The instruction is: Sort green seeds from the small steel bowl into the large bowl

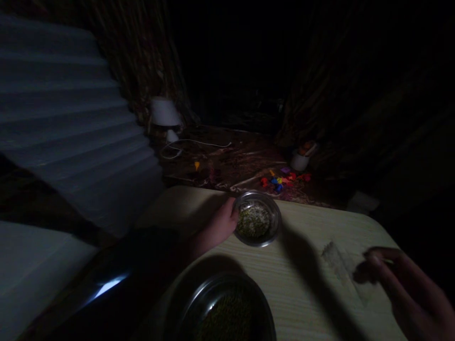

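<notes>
The scene is very dark. A small steel bowl [258,219] with greenish grains stands on a pale wooden table [305,279]. My left hand [220,226] rests against the bowl's left rim, fingers curled round it. A larger steel bowl [220,308] of the same green grains sits at the near edge, partly in shadow. My right hand [394,277] hovers low over the table's right side, fingers bent together near a thin patch of spilled grains [337,260]; whether it pinches anything is hidden in shadow.
A corrugated metal sheet [67,128] leans at the left. On the floor beyond the table lie a white lamp [165,116] with a cord, scattered coloured toys [280,180] and a white pot [300,160]. Dark curtains hang behind.
</notes>
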Demonstrator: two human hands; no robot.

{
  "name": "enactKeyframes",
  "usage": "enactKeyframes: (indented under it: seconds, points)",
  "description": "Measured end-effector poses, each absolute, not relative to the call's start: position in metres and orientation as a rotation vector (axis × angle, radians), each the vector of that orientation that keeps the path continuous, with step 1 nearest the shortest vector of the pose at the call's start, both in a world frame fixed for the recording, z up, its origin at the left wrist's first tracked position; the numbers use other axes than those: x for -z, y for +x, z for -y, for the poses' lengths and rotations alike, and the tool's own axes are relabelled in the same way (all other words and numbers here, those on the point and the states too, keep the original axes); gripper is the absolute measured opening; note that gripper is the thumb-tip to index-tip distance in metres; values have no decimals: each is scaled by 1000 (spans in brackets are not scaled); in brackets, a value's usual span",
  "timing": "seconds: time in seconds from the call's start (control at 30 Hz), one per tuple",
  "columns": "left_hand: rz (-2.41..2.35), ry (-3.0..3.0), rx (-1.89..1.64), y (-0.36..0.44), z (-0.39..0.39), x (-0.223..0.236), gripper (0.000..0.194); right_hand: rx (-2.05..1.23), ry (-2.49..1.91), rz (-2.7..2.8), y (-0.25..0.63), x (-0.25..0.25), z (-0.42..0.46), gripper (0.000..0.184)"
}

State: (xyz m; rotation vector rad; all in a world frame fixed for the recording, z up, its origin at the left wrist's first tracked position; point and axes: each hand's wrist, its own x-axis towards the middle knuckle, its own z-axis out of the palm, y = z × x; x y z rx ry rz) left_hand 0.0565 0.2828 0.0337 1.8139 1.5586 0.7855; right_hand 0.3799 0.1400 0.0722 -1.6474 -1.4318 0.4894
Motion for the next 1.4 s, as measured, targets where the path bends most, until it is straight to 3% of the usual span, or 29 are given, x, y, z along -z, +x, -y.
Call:
enactKeyframes:
  seconds: [0.17,0.47,0.77,1.07,1.17,1.4]
  points:
    - [-1530,1864,-771,63,-288,-35,23,-456,-1502,1709,358,-96,-199,23]
    - [-1412,1975,-661,78,-294,-36,13,-301,-1386,2268,342,-82,-252,10]
    - [-1341,2120,-536,86,-304,-33,17,-237,-1331,2387,339,-75,-259,24]
    - [-1297,2274,-418,89,-312,-36,18,20,-1301,2614,328,-65,-252,19]
    - [-1294,2313,-393,89,-313,-39,18,-85,-1274,2635,324,-63,-245,27]
    - [-1271,2293,-361,90,-316,-36,17,-394,-1273,2366,307,-76,-235,20]
